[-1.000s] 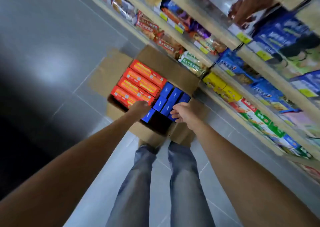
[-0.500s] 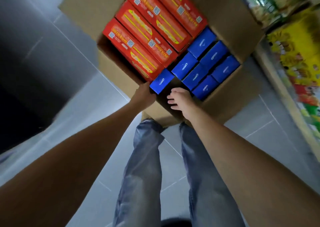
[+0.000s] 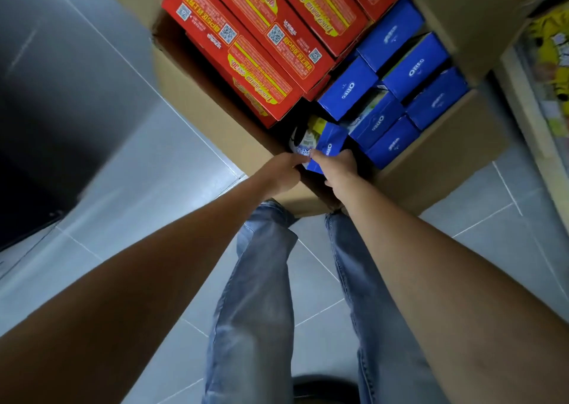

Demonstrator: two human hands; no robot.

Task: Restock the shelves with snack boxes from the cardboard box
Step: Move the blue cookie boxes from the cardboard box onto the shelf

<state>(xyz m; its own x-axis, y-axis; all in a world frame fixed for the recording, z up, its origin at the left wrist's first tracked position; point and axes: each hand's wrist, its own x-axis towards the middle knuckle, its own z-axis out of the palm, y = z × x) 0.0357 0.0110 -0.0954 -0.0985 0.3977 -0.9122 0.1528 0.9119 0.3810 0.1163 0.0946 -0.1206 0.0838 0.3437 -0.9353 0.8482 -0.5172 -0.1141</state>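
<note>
An open cardboard box [image 3: 197, 95] stands on the floor in front of my legs. Several long red snack boxes [image 3: 246, 52] fill its left side. Several blue Oreo boxes [image 3: 397, 74] stand on end at its right. At the near corner one blue Oreo box [image 3: 328, 145] is tilted and partly lifted out. My left hand [image 3: 284, 169] grips its left side and my right hand [image 3: 337, 168] grips its right side. The fingertips of both hands are hidden behind the box.
A shelf edge [image 3: 532, 120] with yellow packs [image 3: 551, 37] runs down the right side. Grey floor tiles [image 3: 147, 206] lie to the left, with a dark surface [image 3: 46, 126] beyond. My jeans-clad legs [image 3: 261, 296] stand right behind the cardboard box.
The view has come closer to the cardboard box. Both hands have closed on the nearest blue Oreo box, which now tilts up out of its row.
</note>
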